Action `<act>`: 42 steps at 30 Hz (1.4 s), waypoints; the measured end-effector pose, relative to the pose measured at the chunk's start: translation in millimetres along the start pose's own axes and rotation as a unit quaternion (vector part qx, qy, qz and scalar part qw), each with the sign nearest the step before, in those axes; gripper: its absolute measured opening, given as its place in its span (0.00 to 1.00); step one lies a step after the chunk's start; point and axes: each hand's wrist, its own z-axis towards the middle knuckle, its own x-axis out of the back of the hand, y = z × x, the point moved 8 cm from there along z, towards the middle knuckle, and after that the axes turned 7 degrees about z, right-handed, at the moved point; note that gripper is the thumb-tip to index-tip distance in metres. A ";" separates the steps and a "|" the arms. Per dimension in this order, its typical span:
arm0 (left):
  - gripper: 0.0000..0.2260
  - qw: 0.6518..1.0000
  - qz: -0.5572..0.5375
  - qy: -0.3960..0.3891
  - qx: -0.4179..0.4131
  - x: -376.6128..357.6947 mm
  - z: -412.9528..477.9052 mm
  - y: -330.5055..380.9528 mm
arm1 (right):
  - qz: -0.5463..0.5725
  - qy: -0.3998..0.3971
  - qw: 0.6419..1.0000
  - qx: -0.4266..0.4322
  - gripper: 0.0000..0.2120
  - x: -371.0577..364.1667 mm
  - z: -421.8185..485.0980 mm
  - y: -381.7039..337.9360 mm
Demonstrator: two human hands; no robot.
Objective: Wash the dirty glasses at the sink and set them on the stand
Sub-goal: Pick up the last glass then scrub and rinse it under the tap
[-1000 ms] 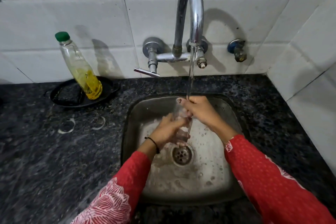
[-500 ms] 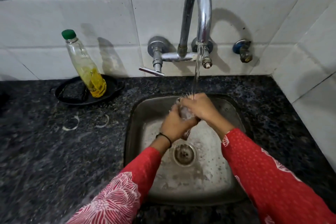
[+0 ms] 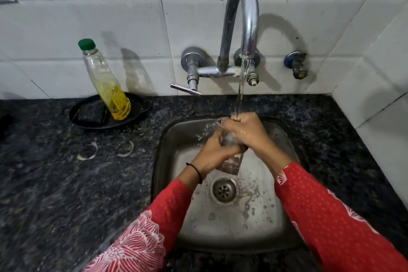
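Note:
A clear drinking glass (image 3: 231, 163) is held over the steel sink (image 3: 276, 216), tilted with its base toward me. My left hand (image 3: 212, 154) grips its lower side. My right hand (image 3: 245, 131) wraps over its upper part, hiding the rim. Water runs from the curved chrome tap (image 3: 242, 17) onto my right hand and splashes to the left. No stand is in view.
A plastic bottle (image 3: 106, 81) with a green cap and yellow liquid stands in a black dish (image 3: 92, 117) on the dark granite counter (image 3: 66, 183), left of the sink. The tap lever (image 3: 185, 89) juts forward. White tiled walls close the back and right.
Both hands have lifted the glass nearer the tap stream. Water now hits my right hand and splashes. The foam in the sink basin has drained away.

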 end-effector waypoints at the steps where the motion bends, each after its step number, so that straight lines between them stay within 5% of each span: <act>1: 0.17 0.993 -0.097 -0.058 0.037 -5.4 -2.2 -0.2 | 0.054 -0.002 0.999 -0.005 0.13 0.5 -1.8 0.5; 4: 0.16 0.950 -0.252 -0.164 0.082 -13.3 -3.4 -3.3 | 0.121 -0.011 0.992 -0.029 0.13 -0.9 -3.2 2.2; 7: 0.25 0.998 0.048 0.021 0.021 8.7 5.2 -1.9 | 0.007 -0.005 1.000 -0.001 0.18 -4.7 2.1 -0.7; 9: 0.30 0.964 0.224 0.130 -0.060 15.2 4.5 12.3 | -0.022 0.018 0.999 0.018 0.21 -3.9 2.2 -6.0; 11: 0.29 0.980 0.157 0.097 -0.077 11.1 4.9 17.9 | 0.010 0.033 0.999 0.033 0.19 -0.3 0.1 -12.7; 14: 0.22 0.993 -0.090 -0.072 0.026 2.4 -0.6 16.6 | 0.103 0.052 0.993 0.021 0.15 9.1 -2.0 -15.6; 16: 0.17 0.988 -0.098 -0.098 0.074 1.6 -3.6 9.1 | 0.099 0.046 0.994 -0.004 0.16 9.0 -0.5 -9.5; 18: 0.19 0.994 0.095 -0.001 0.048 9.3 0.8 8.1 | 0.026 0.020 0.999 -0.017 0.18 2.2 1.1 -4.7; 20: 0.27 0.956 0.275 0.106 -0.005 14.8 3.0 12.2 | -0.009 0.013 1.000 -0.021 0.19 -1.1 1.8 -1.0; 22: 0.27 0.977 0.198 0.072 -0.017 8.3 5.0 10.0 | 0.017 0.017 1.000 -0.013 0.17 2.9 0.7 0.6; 24: 0.19 0.997 -0.011 -0.056 0.051 -1.6 -0.3 6.5 | 0.102 0.001 0.994 -0.027 0.12 6.2 -1.4 5.1; 27: 0.13 0.957 -0.171 -0.169 0.163 -10.8 -13.0 -6.5 | 0.148 -0.026 0.988 -0.032 0.12 5.4 -1.8 7.4; 31: 0.17 0.992 0.081 -0.019 0.093 3.1 0.6 -9.3 | 0.062 -0.004 0.998 -0.027 0.17 -0.2 -1.3 13.1; 33: 0.25 0.971 0.230 0.066 0.014 9.3 2.4 7.4 | 0.071 0.020 0.997 -0.020 0.14 2.3 -1.5 13.5; 34: 0.23 0.973 0.223 0.059 0.003 7.8 1.6 10.2 | 0.082 0.032 0.996 -0.018 0.13 5.0 -1.0 14.2; 36: 0.13 0.997 0.034 -0.050 0.053 -1.1 -5.4 7.3 | 0.143 0.033 0.989 -0.032 0.09 8.4 -1.1 15.4; 39: 0.11 0.953 -0.185 -0.175 0.166 -11.6 -23.2 -3.3 | 0.233 0.003 0.972 -0.045 0.08 6.3 -2.6 16.1; 42: 0.10 0.987 0.073 -0.070 0.124 -0.8 -17.1 -5.8 | 0.107 0.001 0.994 -0.023 0.12 2.1 -2.0 15.7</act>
